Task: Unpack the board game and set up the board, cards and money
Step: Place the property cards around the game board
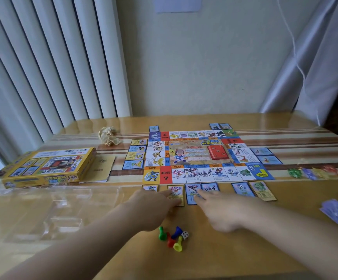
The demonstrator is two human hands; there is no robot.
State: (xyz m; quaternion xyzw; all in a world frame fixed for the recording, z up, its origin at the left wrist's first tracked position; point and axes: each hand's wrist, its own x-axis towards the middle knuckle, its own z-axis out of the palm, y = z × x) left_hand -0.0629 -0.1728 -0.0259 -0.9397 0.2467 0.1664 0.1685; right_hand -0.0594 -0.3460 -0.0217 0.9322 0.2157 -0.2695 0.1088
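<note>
Left hand [154, 207]: straight fingers press yellow-bordered paper card [175, 194], seemingly aligning it below colourful printed board [184, 154].
Right hand [220, 213]: unclenched, fingertip steadies blue-bordered paper card [192, 194].

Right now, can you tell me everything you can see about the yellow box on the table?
The yellow box is flat and looks like cardboard. It lies on the left side of the table, near the white blinds, and looks closed. Its top shows little card pictures, colourful drawings and a white label strip. A tan booklet sits by its right edge, and a clear plastic tray lies just in front. Nothing rests on it.
</note>
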